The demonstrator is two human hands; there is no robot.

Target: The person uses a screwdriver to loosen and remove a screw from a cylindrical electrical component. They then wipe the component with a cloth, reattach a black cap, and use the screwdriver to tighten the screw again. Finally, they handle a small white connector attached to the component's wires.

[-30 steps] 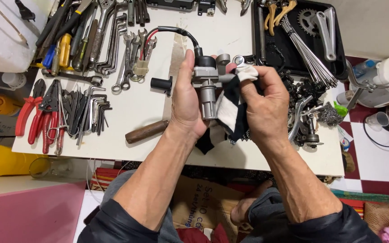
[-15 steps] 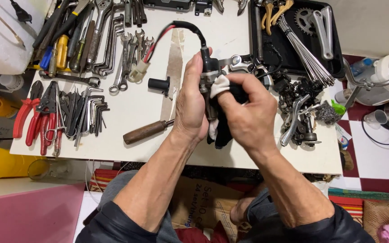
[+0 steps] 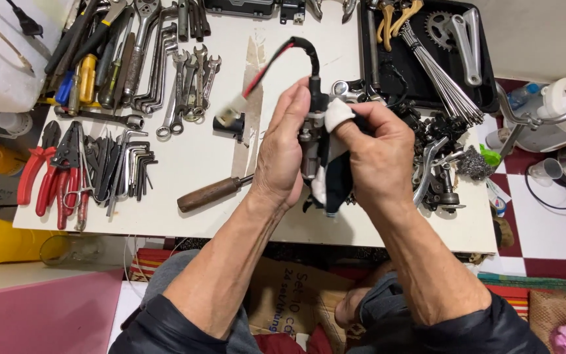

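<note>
At frame centre, the left hand grips a small grey metal part with a black cable while the right hand pinches a white-and-black rag against it.

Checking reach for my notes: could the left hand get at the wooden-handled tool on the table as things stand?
Probably yes, but not freely. The wooden-handled tool lies just beside the left hand with bare table between them. That hand, though, is wrapped around the metal part the right hand wipes with a cloth.
</note>
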